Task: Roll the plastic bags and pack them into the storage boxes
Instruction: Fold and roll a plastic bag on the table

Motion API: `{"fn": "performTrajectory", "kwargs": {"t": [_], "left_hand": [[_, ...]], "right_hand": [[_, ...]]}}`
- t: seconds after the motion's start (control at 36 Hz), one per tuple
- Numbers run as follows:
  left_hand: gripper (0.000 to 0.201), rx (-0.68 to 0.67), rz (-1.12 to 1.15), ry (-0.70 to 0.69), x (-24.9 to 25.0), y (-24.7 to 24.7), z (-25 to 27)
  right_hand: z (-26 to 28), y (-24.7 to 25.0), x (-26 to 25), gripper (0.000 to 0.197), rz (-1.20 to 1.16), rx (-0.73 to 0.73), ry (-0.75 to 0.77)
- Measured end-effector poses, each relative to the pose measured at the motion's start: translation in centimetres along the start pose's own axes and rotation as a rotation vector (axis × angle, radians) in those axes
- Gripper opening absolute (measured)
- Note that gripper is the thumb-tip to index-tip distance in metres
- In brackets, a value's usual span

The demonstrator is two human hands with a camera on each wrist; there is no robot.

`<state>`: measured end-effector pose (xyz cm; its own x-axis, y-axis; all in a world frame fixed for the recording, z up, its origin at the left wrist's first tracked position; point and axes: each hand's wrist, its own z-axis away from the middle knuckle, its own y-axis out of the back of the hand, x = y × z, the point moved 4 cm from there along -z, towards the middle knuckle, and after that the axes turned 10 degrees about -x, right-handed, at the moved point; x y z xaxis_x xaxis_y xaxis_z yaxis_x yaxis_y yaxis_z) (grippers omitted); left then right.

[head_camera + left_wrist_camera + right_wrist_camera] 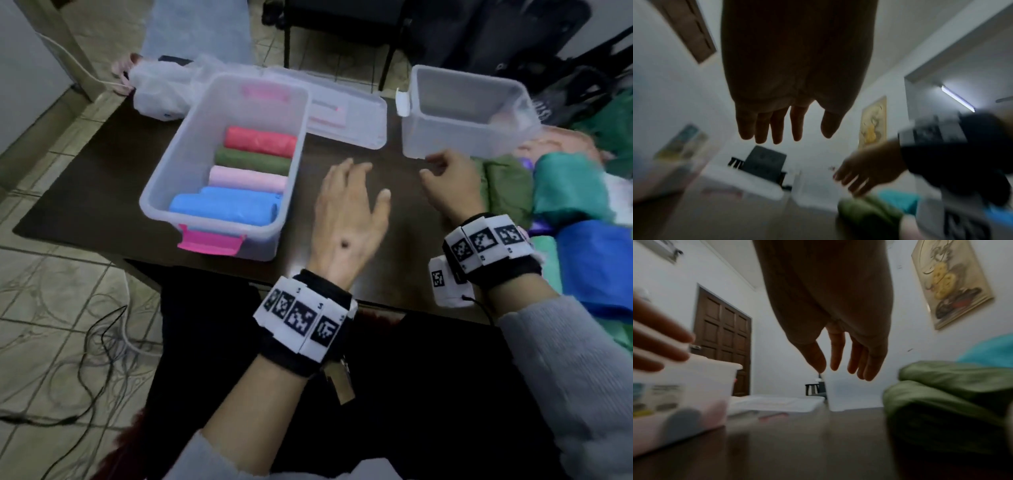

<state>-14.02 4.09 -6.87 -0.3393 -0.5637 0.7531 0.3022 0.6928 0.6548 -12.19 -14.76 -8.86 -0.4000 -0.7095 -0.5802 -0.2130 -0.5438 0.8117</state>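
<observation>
Left hand [346, 219] hovers over the dark table [102, 178], its grip spread, fingers straight, holding nothing. Right hand [452, 185] is beside the near wall of the empty clear box [466, 113]; its fingers are loosely bent and grip nothing. Left box [191, 144] holds rolled bags [253, 164]: red, green, pink, blue. Unrolled bags [507, 185] lie heaped at right.

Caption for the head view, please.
Both hands, left hand and right hand, hover empty between a clear plastic box of rolled bags and an empty one.
</observation>
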Motion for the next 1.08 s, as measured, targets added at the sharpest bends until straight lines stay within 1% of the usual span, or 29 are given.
{"fn": "performTrajectory", "kwargs": {"t": [0.11,0.19,0.28,0.36,0.47,0.53,0.58,0.61,0.72,0.81,0.92,0.97,1.08], "left_hand": [[0.053,-0.259,-0.108,0.103,-1.9,-6.1,0.1],[0.057,-0.368,-0.19,0.131,-2.9,-8.8,-0.1],[0.061,-0.391,-0.261,0.138,-3.7,-10.1,0.0],[0.066,-0.41,-0.319,0.167,-4.7,-11.0,0.4],[0.066,-0.363,-0.432,0.14,-5.5,-11.6,0.9],[0.065,-0.338,-0.462,0.126,-5.5,-11.6,1.1],[0.065,-0.323,-0.471,0.116,-5.6,-11.6,1.2],[0.064,-0.319,-0.473,0.112,-5.6,-11.6,1.2],[0.064,-0.31,-0.477,0.107,-5.6,-11.7,1.3],[0.064,-0.3,-0.478,0.102,-5.6,-11.7,1.3],[0.064,-0.295,-0.484,0.099,-5.6,-11.7,1.3],[0.064,-0.295,-0.488,0.102,-5.6,-11.7,1.3],[0.069,-0.281,-0.445,0.112,-5.6,-11.6,1.3]], "right_hand": [[0.0,1.2,4.1,0.035,0.074,0.015,-0.157],[-0.1,1.5,5.5,0.036,0.108,0.014,-0.264],[-0.4,1.9,6.0,0.037,0.167,0.02,-0.33],[-1.0,2.5,6.7,0.041,0.242,0.028,-0.382],[-1.5,2.4,6.9,0.039,0.315,0.056,-0.393],[-1.8,1.9,6.7,0.046,0.332,0.012,-0.419],[-2.0,1.5,6.6,0.06,0.302,-0.037,-0.472],[-2.0,1.4,6.5,0.062,0.298,-0.064,-0.487],[-1.9,1.1,6.2,0.058,0.312,-0.162,-0.45],[-1.4,0.7,5.7,0.06,0.341,-0.212,-0.373],[-0.7,-0.3,4.2,0.074,0.391,-0.275,-0.241],[-0.4,-1.0,3.4,0.078,0.423,-0.312,-0.172],[0.3,-2.1,2.1,0.069,0.546,-0.344,-0.056]]}}
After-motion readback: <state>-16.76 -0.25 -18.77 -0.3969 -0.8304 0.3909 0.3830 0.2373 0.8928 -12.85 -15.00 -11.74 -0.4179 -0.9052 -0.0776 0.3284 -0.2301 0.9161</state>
